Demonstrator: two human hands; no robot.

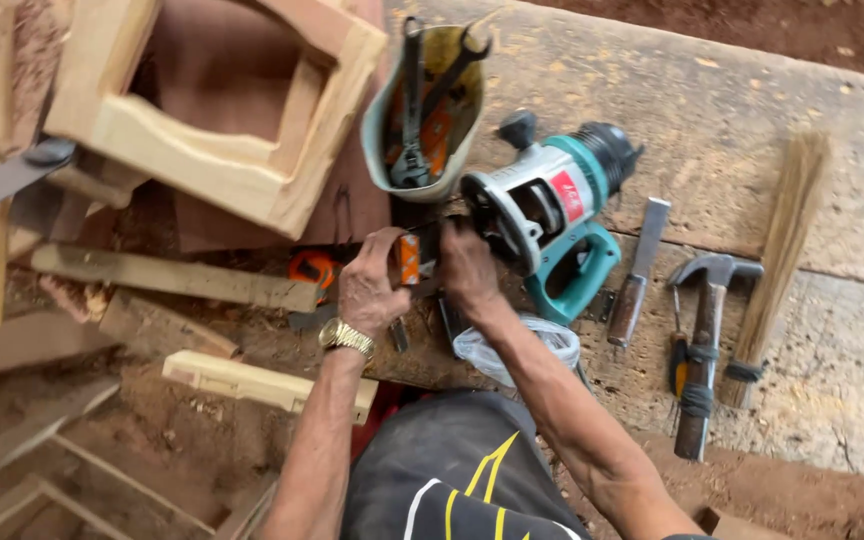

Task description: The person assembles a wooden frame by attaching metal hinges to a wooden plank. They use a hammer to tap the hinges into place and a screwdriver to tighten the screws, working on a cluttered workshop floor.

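At the workbench's [752, 90] edge, both the left hand [370, 285] and right hand [467, 268] pinch a small orange tool [409, 258] closed-fingered; it may slip, knocking the teal router [552, 215] beside them.

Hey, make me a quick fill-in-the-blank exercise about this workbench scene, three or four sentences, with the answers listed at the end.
1. The left hand wears a gold ____ on its wrist.
2. The power router has a body coloured ____.
3. The hammer lies between the chisel and the straw ____.
4. Both hands grip a small orange-and-black tool just below a bucket holding ____.

Answers: watch; teal; broom; wrenches
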